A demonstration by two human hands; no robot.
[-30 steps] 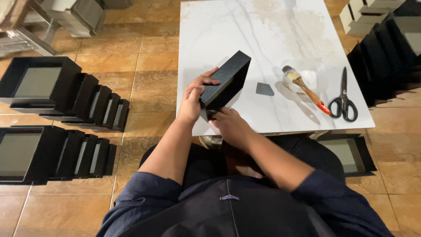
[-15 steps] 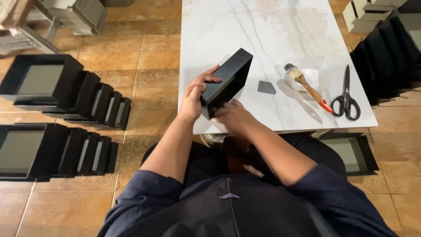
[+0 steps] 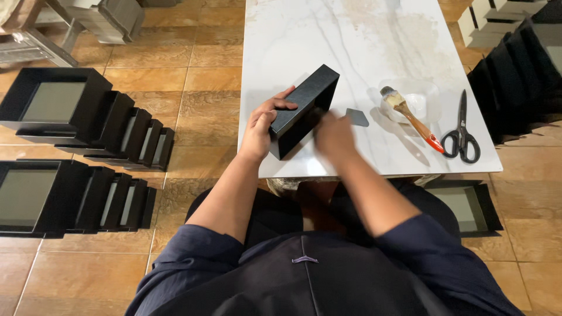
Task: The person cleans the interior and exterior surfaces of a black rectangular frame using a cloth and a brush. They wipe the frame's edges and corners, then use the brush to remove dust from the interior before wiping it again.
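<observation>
Left hand [image 3: 261,126] clamps the black box [image 3: 304,110] tilted on 1 edge at the table's [image 3: 304,35] near edge; right hand [image 3: 333,133] is blurred against its side, grip unclear. Risks, as I judge: box slips off that edge, or a sweep knocks the glue brush [image 3: 410,117].

A black box [image 3: 304,111] over a white, grey-veined marble table [image 3: 304,35]; orange-handled brush [image 3: 410,117].
</observation>
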